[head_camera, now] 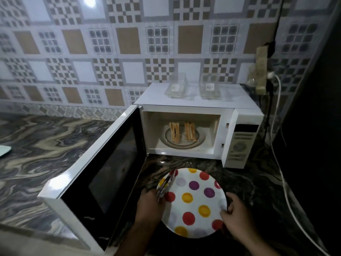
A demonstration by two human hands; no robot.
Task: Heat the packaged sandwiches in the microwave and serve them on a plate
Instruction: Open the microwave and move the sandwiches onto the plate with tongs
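Sandwiches, two of them: one sandwich (pixel 174 131) and a second sandwich (pixel 190 131) stand side by side on the glass turntable (pixel 201 137) inside the microwave (pixel 203 105), well beyond both hands and not touched by either. Neither is on the polka-dot plate (pixel 193 204), which lies on the dark marbled counter (pixel 249 182) in front of the oven cavity.

At the plate's right edge, the right hand (pixel 235 217) grips the rim, fingers curled over it. Opposite, at the plate's left edge, the left hand (pixel 150 207) has its fingers curled round a pair of tongs (pixel 167 182), whose arms lean up and away from that grip across the plate's upper-left rim; whether the tongs' tips are apart I cannot tell.

Left of the left hand, the microwave door (pixel 103 174) hangs wide open. Farther from both grips, on the oven's top, sit two clear plastic sandwich packs (pixel 176 87), apparently without sandwiches. A white cable (pixel 282 172) runs down the counter to the right of the right hand.
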